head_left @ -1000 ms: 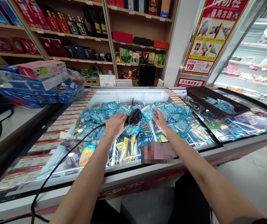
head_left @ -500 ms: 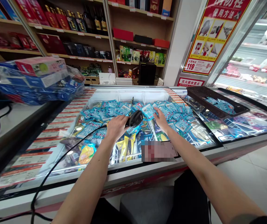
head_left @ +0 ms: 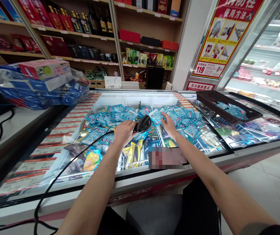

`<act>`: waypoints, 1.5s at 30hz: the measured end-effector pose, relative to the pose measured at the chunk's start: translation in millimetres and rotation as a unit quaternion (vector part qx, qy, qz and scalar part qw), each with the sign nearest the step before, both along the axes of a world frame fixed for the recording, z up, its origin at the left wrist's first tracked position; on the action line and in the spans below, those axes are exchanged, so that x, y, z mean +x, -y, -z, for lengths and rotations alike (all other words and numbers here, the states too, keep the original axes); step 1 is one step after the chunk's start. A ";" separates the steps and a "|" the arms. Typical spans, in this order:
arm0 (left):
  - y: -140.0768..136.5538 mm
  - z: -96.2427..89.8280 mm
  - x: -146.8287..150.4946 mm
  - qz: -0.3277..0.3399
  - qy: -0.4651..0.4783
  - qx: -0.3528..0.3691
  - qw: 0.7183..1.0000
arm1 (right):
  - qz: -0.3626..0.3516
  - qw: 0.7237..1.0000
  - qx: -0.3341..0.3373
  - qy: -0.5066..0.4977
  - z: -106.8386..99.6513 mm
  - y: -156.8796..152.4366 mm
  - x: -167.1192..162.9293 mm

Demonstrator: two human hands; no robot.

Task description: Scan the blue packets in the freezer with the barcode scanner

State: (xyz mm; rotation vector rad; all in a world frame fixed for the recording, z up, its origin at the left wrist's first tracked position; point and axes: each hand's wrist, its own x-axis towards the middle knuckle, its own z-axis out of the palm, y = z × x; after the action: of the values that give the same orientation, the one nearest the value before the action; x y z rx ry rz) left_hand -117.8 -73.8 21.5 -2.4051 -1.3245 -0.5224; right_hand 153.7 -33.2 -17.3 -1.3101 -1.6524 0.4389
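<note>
A black corded barcode scanner (head_left: 143, 124) is gripped in my left hand (head_left: 124, 133), its head angled toward the right. Between the thumb and fingers of my right hand (head_left: 169, 126) is the edge of a light blue packet (head_left: 155, 116), with its printed label facing up. The scanner head is just left of this packet, with a small gap. Around both hands, many similar blue packets (head_left: 192, 131) lie spread over the glass top of a chest freezer (head_left: 78, 112). The scanner's black cable (head_left: 81, 153) runs down to the lower left.
A dark brown tray (head_left: 228, 107) holding several blue packets stands at the right. Plastic-wrapped boxes (head_left: 49, 88) are stacked on the left counter. Near the front edge lies a flat, partly blurred item (head_left: 166, 158). Stocked shelves (head_left: 144, 42) stand behind.
My left hand and the scanner have shifted very slightly to the right, closer to the held packet. My right hand stays in place with the packet.
</note>
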 end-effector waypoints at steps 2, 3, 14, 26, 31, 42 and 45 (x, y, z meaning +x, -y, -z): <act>-0.2 0.4 -0.2 0.002 0.002 -0.001 1.000 | 0.000 1.000 0.005 0.003 2.0 -1.5 0.6; -0.3 0.6 -0.3 0.004 0.003 0.000 1.000 | 0.000 1.000 0.005 0.004 3.0 -2.2 0.8; -1.4 3.2 -3.1 0.011 0.010 0.010 1.000 | 0.004 1.000 -0.002 -0.016 6.5 -3.5 1.8; -5.2 3.4 -19.4 -0.005 0.020 0.025 0.999 | 0.007 1.000 -0.012 0.007 -4.3 3.8 1.3; -5.7 1.3 -26.4 -0.011 0.025 0.020 0.999 | 0.029 0.995 -0.044 0.080 -14.0 0.8 0.1; -4.2 -5.1 -38.2 -0.064 0.033 0.016 0.997 | 0.124 0.936 -0.015 0.330 -29.5 7.5 3.8; -6.0 -4.2 -40.0 -0.066 0.035 0.023 0.997 | 0.146 0.929 -0.008 0.340 -33.2 10.7 8.2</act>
State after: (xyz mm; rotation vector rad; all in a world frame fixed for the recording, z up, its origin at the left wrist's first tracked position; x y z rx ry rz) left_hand -157.9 -67.8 25.6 -2.2629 -1.4711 -0.5980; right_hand 161.9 -43.8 16.0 -1.8165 -1.9486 -0.2169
